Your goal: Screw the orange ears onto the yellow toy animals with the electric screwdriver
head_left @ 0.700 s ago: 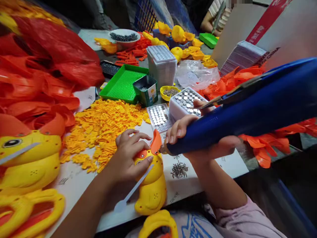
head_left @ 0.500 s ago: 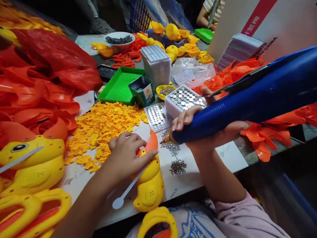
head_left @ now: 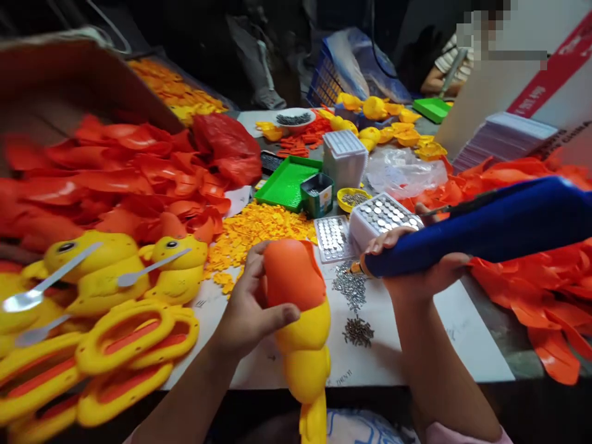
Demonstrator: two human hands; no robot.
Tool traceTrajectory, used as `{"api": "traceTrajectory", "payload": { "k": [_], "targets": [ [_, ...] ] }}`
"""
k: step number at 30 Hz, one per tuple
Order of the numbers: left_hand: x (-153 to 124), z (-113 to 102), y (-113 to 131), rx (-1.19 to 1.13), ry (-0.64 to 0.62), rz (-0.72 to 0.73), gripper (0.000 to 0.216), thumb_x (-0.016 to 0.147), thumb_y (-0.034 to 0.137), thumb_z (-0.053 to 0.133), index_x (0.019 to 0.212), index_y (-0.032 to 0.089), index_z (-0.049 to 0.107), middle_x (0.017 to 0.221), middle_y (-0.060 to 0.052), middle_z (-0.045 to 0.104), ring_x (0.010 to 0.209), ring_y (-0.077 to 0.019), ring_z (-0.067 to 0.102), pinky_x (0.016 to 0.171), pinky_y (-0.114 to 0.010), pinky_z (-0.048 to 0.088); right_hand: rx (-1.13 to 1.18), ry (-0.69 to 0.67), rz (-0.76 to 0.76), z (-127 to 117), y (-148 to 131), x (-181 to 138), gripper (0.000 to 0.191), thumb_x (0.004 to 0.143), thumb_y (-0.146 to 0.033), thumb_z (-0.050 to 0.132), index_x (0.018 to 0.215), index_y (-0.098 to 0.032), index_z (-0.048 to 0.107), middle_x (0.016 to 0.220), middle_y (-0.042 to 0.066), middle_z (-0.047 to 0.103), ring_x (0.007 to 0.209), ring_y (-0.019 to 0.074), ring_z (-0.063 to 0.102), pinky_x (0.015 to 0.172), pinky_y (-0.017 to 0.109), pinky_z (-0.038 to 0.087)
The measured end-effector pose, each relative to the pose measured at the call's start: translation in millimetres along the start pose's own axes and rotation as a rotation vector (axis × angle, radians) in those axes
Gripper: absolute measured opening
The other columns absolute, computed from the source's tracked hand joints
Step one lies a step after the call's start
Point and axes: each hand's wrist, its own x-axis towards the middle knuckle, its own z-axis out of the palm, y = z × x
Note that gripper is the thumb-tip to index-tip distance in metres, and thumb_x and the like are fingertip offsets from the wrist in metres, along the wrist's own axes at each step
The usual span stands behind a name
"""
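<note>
Gripping the toy (head_left: 303,333) in the left hand (head_left: 247,311), lifted clear of the worktop (head_left: 439,345) above its near edge, orange shell (head_left: 291,274) uppermost and yellow body hanging down past that edge; fingers curled behind the shell, thumb pressed across its front. Clasping the blue driver (head_left: 485,228) in the right hand (head_left: 416,271), fingers wrapped tight round the barrel, tip (head_left: 354,268) pointing left, near the toy but apart from it, above a scatter of screws (head_left: 349,287), with a smaller heap (head_left: 357,331) closer to the near edge. Judged as a turn-over between fastenings: handling and looking rather than driving, with no screw discernible on the tip. Next calls for settling the toy steady, finding an open hole, taking one screw onto the tip and lining the driver square with the hole before pressing. Toward the middle of the worktop, just behind the screws, a tray (head_left: 383,216) of button cells. By the left edge, more toys (head_left: 111,271) of the same kind.
</note>
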Motion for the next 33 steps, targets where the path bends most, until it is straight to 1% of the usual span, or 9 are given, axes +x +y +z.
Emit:
{"api": "traceTrajectory", "payload": {
  "k": [4,8,11,18,23,25,28,30,33],
  "targets": [
    [3.9,13.5,-6.3,-0.342,0.053,-0.1,0.065,0.056,0.045,0.083,0.109,0.02,0.054,0.1,-0.007,0.062,0.084,-0.0199,0.064,0.072,-0.031,0.055,-0.03,-0.021,0.051,-8.8,4.8,-1.6,0.054,0.067,-0.072,0.065,0.096,-0.026,0.066,0.064,-0.001,0.064,0.054,0.0179,0.062,0.054,0.035,0.055],
    [14.3,17.0,-33.2,-0.335,0.237,-0.032,0.083,0.06,0.062,0.072,0.127,0.028,0.037,0.12,-0.008,0.055,0.095,-0.0216,0.063,0.084,-0.038,0.053,0.042,-0.029,0.152,-13.1,10.1,-3.8,0.056,0.064,-0.069,0.07,0.101,-0.027,0.065,0.065,-0.002,0.065,0.057,0.0184,0.063,0.055,0.035,0.055],
    [22.6,11.3,-53.9,-0.216,0.298,-0.049,0.107,0.047,0.059,0.081,0.136,0.025,0.033,0.124,-0.013,0.054,0.098,-0.0255,0.062,0.086,-0.04,0.052,0.06,-0.068,0.172,-11.5,10.1,-4.4,0.052,0.063,-0.068,0.072,0.095,-0.027,0.065,0.066,-0.002,0.065,0.058,0.0175,0.063,0.055,0.034,0.056],
    [30.6,-3.9,-78.0,0.143,0.304,-0.014,0.066,0.07,0.047,0.068,0.126,0.015,0.056,0.138,-0.017,0.051,0.134,-0.0345,0.042,0.116,-0.052,0.025,0.019,-0.056,0.139,-6.7,1.8,1.8,0.055,0.063,-0.076,0.063,0.082,-0.025,0.063,0.063,-0.003,0.06,0.054,0.0159,0.061,0.05,0.031,0.053],
    [10.1,4.1,-51.1,0.384,0.261,0.188,0.043,0.07,0.041,0.071,0.108,0.02,0.071,0.141,-0.01,0.052,0.142,-0.0339,0.027,0.12,-0.053,0.011,0.037,-0.045,0.148,6.1,-10.5,2.3,0.061,0.063,-0.082,0.056,0.066,-0.021,0.063,0.057,-0.002,0.057,0.052,0.0154,0.059,0.049,0.029,0.051],
    [-0.3,13.2,-32.8,0.454,0.183,0.277,0.034,0.068,0.038,0.076,0.1,0.025,0.074,0.129,-0.007,0.063,0.136,-0.0325,0.035,0.118,-0.053,0.016,0.062,-0.039,0.122,17.1,-20.5,0.6,0.062,0.064,-0.083,0.053,0.063,-0.022,0.062,0.056,-0.002,0.056,0.049,0.0138,0.057,0.049,0.028,0.051],
    [-12.1,30.4,-11.5,0.514,0.053,0.453,0.03,0.068,0.035,0.08,0.096,0.026,0.075,0.105,-0.007,0.072,0.109,-0.0287,0.058,0.105,-0.052,0.038,0.139,-0.014,0.08,36.2,-38.5,-3.8,0.058,0.069,-0.081,0.051,0.072,-0.025,0.066,0.056,-0.004,0.056,0.046,0.012,0.053,0.047,0.027,0.049],
    [-17.4,40.8,-4.4,0.483,0.005,0.535,0.019,0.073,0.031,0.077,0.09,0.022,0.074,0.09,-0.007,0.073,0.088,-0.0227,0.066,0.087,-0.042,0.051,0.203,0.0,0.08,47.3,-49.7,-8.0,0.055,0.072,-0.078,0.051,0.084,-0.027,0.068,0.057,-0.005,0.056,0.045,0.0118,0.052,0.046,0.026,0.049],
    [-23.9,50.0,-1.0,0.406,0.013,0.595,0.007,0.08,0.025,0.069,0.081,0.018,0.071,0.079,-0.006,0.072,0.074,-0.0174,0.068,0.07,-0.03,0.055,0.242,0.012,0.1,58.3,-61.9,-14.5,0.056,0.071,-0.078,0.054,0.094,-0.029,0.069,0.055,-0.006,0.056,0.044,0.012,0.051,0.044,0.026,0.047]
  ]
}}
